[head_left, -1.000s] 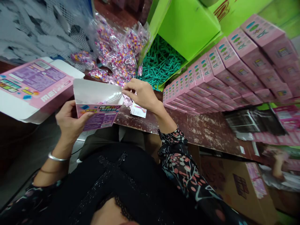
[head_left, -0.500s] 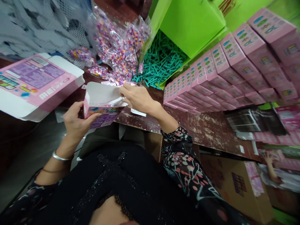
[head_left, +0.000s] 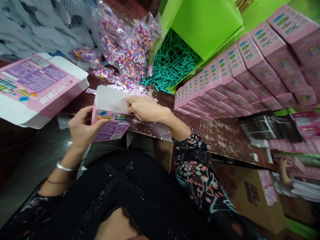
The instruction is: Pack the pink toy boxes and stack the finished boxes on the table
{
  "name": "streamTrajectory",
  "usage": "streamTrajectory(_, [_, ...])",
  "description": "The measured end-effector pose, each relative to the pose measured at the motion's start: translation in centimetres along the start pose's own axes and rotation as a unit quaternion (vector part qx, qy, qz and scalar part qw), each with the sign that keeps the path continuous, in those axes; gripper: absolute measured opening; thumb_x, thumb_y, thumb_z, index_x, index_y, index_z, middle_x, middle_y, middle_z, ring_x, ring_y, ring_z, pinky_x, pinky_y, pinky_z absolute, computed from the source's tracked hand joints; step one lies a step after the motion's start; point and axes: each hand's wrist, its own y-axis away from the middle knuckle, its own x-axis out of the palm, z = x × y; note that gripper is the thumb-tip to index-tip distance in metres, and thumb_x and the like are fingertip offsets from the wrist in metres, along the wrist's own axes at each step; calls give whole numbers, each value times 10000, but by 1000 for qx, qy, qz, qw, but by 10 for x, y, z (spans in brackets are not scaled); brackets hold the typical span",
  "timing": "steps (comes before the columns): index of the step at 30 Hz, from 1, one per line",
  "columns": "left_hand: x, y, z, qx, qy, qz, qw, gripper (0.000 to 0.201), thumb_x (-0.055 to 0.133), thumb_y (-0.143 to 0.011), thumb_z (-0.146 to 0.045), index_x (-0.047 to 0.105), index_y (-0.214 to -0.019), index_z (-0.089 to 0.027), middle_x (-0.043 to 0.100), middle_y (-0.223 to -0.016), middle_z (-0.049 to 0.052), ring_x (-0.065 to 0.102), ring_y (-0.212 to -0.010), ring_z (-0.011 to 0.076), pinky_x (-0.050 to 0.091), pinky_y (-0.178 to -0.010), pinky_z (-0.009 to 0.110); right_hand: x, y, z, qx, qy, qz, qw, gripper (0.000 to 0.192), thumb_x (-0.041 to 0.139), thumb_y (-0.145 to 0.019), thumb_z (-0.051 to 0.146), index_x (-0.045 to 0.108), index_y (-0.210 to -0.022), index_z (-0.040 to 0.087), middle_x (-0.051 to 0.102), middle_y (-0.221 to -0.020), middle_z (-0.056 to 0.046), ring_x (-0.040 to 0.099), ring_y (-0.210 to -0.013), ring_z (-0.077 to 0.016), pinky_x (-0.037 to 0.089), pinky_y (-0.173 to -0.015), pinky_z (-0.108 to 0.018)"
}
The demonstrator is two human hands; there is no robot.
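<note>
My left hand grips the left end of a small pink and purple carton, thumb across its printed front and fingers behind. The carton tilts towards me at the table's front edge, with its white flap standing up. My right hand is at the carton's open mouth, fingers curled in at the right end. Its fingertips are hidden, so whatever they hold cannot be seen. Just behind the carton lie small pale pink printed slips and clear bags of coloured beads.
A flattened-looking larger pink box lies at the left. Teal sticks fill a green bin. Pink cartons stand in rows along the right. A brown cardboard box is below the table; another person's hand shows far right.
My right hand's fingers have moved down into the carton's mouth, and the clear plastic seen there before is hidden. The carton has turned slightly upright. A white strip beneath my right hand no longer shows.
</note>
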Motion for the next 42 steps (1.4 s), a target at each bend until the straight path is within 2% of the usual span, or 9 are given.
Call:
streamTrajectory(6, [7,14,-5,-63,101,4,993,1026,1101,-816,-691,730,-1701,-329,843,-1517,135,871,-1137,308,744,-901,392,43,26,-37,22,-188,-334,923,442,597,-1274,482,823,-1587,266,790,-1546,-122,700,-1463,-311,613,-1260,-544])
streamTrajectory(11, [14,44,-2,-133,100,47,985,921,1062,-885,-599,727,-1712,-370,883,-1251,75,834,-946,263,703,-811,361,146,27,4,78,-413,-342,840,739,704,-1171,740,729,-1684,209,770,-1688,-188,764,-1471,-335,691,-1208,-513])
streamTrajectory(14, [19,54,6,-154,89,92,980,540,995,-957,-602,872,-1368,-274,845,-1028,63,762,-816,226,614,-703,320,193,22,32,161,-461,-367,792,660,625,-1188,780,795,-1450,199,857,-1456,-167,816,-1294,-295,671,-1211,-481])
streamTrajectory(18, [32,45,21,-137,70,82,985,468,887,-1037,-658,806,-973,-202,803,-1043,106,723,-920,204,592,-810,329,217,15,39,203,-457,-425,755,648,527,-1180,844,741,-1125,235,822,-1331,-157,775,-1280,-277,638,-1206,-470])
streamTrajectory(24, [42,27,30,-116,130,81,981,735,1049,-792,-827,621,-1015,-272,751,-896,21,721,-768,185,593,-740,331,216,7,33,231,-536,-468,664,692,770,-982,944,524,-1080,305,715,-1097,-36,713,-1040,-211,664,-1109,-443])
streamTrajectory(28, [23,8,19,-136,124,197,963,675,1061,-823,-812,700,-839,-241,782,-814,68,710,-704,190,536,-641,321,200,14,23,167,-584,-389,693,772,893,-867,963,506,-905,296,640,-902,28,620,-868,-178,682,-1082,-454])
streamTrajectory(33, [5,-16,-9,-136,91,323,932,406,1171,-744,-426,960,-1029,-227,829,-947,89,683,-788,199,507,-655,310,170,30,-3,51,-567,-213,794,675,947,-942,784,914,-1342,240,891,-1480,-121,791,-1348,-284,653,-1256,-510])
streamTrajectory(37, [7,-17,-23,-81,60,295,950,230,1119,-864,-421,1017,-1027,-295,688,-783,32,559,-740,185,396,-647,333,147,36,-11,21,-583,-145,799,683,888,-1044,767,933,-1519,278,891,-1582,-88,824,-1452,-301,663,-1289,-489])
streamTrajectory(42, [14,-14,-22,-94,45,259,960,449,1056,-938,-713,999,-1008,-273,796,-892,68,651,-810,218,502,-727,369,133,37,-11,11,-576,-146,804,775,720,-1123,897,941,-1511,264,911,-1533,-81,847,-1404,-278,671,-1265,-445])
